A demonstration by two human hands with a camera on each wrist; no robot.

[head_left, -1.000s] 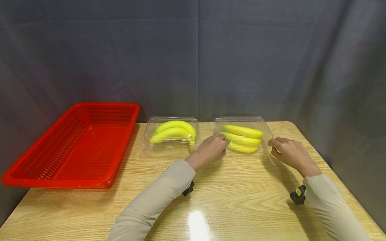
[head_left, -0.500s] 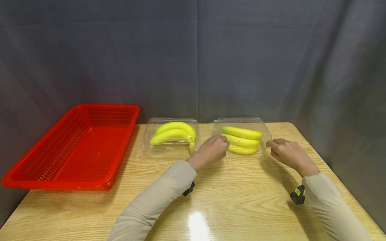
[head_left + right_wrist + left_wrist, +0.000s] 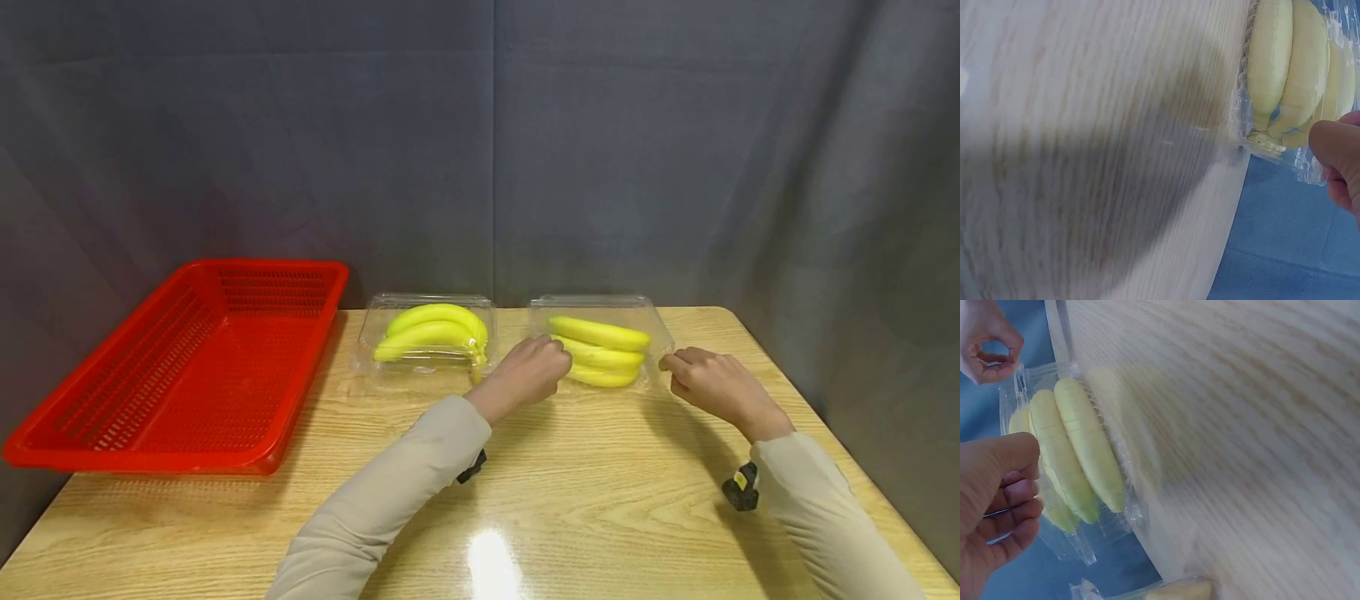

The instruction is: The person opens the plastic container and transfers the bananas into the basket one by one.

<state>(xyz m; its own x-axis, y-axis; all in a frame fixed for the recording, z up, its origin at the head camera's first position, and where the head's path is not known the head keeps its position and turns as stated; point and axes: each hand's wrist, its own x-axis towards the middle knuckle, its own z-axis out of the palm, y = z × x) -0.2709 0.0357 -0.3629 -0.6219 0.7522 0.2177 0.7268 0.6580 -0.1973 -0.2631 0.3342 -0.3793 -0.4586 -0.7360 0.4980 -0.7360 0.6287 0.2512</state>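
Observation:
A clear plastic clamshell box [image 3: 592, 303] with yellow bananas [image 3: 600, 357] inside lies near the table's back edge, between my two hands. My left hand [image 3: 531, 371] pinches its left front corner, fingers curled in the left wrist view. At the opposite side, my right hand [image 3: 716, 382] pinches the right corner with thumb and forefinger; the right wrist view shows the thumb [image 3: 1332, 147] against the plastic rim. The left hand hides the left ends of some bananas in the head view. Whether the lid is latched, I cannot tell.
A second clear clamshell box [image 3: 375, 333] with bananas [image 3: 431, 333] stands left of the first. Further left is a large red perforated basket [image 3: 273, 454]. A grey curtain [image 3: 480, 150] hangs behind the wooden table [image 3: 585, 492].
The right hand has moved slightly left, and the right-hand clamshell box with its bananas has shifted slightly the same way. My left hand has hardly moved.

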